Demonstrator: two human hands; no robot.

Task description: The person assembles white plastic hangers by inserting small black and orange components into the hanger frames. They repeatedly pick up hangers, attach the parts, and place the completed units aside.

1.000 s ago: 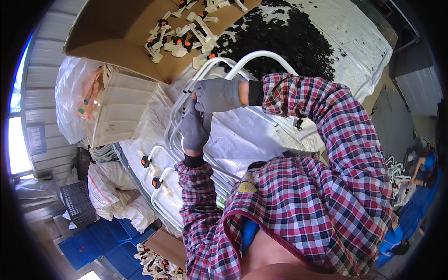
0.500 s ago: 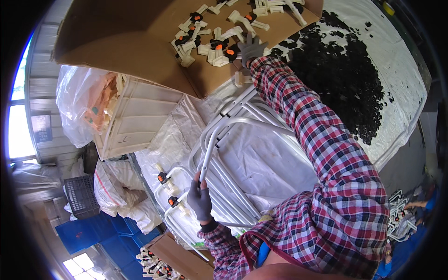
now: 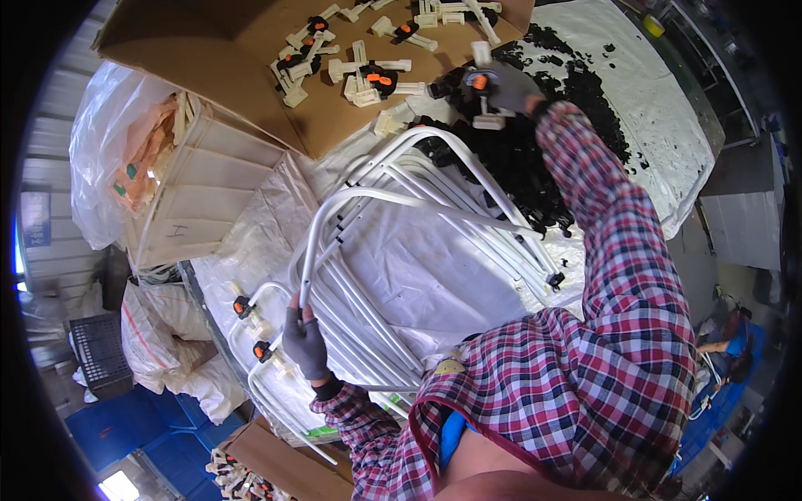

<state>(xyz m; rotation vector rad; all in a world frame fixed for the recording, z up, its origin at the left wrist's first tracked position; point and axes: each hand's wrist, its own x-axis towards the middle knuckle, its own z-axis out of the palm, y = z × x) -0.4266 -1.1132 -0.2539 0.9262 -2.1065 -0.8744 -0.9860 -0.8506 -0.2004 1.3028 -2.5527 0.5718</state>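
Note:
My left hand (image 3: 307,344), in a grey fingerless glove, is closed round the lower end of a bent white metal tube (image 3: 312,242). That tube arches over several similar tube frames (image 3: 401,171) lying on the table. My gloved right hand (image 3: 514,88) grips a cream plastic fitting (image 3: 489,123) with a black and orange middle, above a heap of small black parts (image 3: 576,92). Its fingers are partly blurred and partly hidden by the fitting. To the left, more cream fittings (image 3: 363,90) lie in an open cardboard box (image 3: 188,54).
Two tubes with black and orange fittings (image 3: 242,306) lie near my left hand. At the left stands a white crate (image 3: 213,188) beside a clear plastic bag (image 3: 100,159). A smaller cardboard box (image 3: 284,459) of fittings is low down. Another person (image 3: 735,346) is at the far right.
My right hand has moved right from the cardboard box and now has a fitting in it. My left hand keeps hold of the tube. The whole view has shifted.

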